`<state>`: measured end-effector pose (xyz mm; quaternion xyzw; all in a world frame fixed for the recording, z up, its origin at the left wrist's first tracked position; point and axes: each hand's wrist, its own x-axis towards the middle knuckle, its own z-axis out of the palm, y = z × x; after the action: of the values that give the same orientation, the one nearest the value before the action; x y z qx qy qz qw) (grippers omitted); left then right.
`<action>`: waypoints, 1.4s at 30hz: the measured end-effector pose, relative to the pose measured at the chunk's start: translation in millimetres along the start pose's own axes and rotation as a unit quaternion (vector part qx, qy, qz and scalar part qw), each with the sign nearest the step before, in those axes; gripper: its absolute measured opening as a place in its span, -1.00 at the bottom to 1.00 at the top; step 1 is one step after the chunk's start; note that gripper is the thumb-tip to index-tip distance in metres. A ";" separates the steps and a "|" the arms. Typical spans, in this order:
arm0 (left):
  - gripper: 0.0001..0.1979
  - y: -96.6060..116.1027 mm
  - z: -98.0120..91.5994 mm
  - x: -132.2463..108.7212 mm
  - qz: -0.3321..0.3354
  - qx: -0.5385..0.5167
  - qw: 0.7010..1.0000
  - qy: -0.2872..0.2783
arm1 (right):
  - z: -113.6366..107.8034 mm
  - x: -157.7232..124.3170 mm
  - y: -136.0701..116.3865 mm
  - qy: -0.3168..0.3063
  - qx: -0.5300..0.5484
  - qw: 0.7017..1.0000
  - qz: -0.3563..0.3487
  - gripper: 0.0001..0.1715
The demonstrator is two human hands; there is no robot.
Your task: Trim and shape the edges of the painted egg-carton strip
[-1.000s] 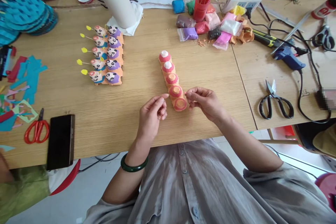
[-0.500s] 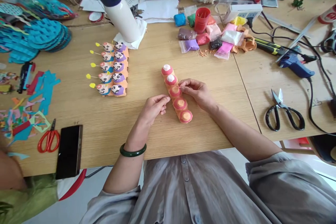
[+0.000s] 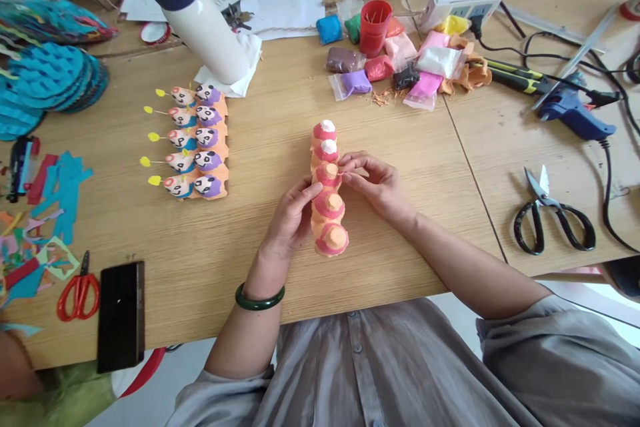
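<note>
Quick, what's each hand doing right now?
Left hand: holding the painted egg-carton strip.
Right hand: pinched on a thin stick at the strip.

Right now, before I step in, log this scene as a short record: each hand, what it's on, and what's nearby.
left hand: holding the painted egg-carton strip
right hand: pinching a thin stick at the strip's third cup
nearby: panda egg-carton figures, red cup, glue gun
</note>
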<state>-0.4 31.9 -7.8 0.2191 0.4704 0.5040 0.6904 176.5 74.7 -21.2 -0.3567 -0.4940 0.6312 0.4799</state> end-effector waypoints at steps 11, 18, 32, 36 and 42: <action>-0.93 -0.5 5.1 -3.3 -0.053 -0.107 0.993 -0.008 | -10.4 3.3 4.0 0.034 -0.347 0.860 -0.372 -0.92; -0.84 1.9 6.6 -3.2 -0.092 -0.156 0.983 0.014 | -10.8 4.1 3.7 0.010 -0.386 0.829 -0.405 -0.94; -0.91 0.9 8.2 -6.8 -0.098 -0.123 0.988 -0.003 | -8.1 4.2 6.8 0.010 -0.444 0.774 -0.452 -0.93; -0.89 2.0 9.2 -7.1 -0.101 -0.121 0.987 0.006 | -6.4 6.0 8.5 0.038 -0.444 0.752 -0.485 -0.88; -0.84 2.4 10.5 -6.9 -0.106 -0.112 0.988 0.018 | -7.3 5.5 8.6 0.032 -0.484 0.721 -0.495 -0.94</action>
<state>7.2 28.4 1.9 0.0801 0.4439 0.4813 0.7516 179.4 81.6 -31.2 -0.2649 -0.8230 -0.0332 0.5014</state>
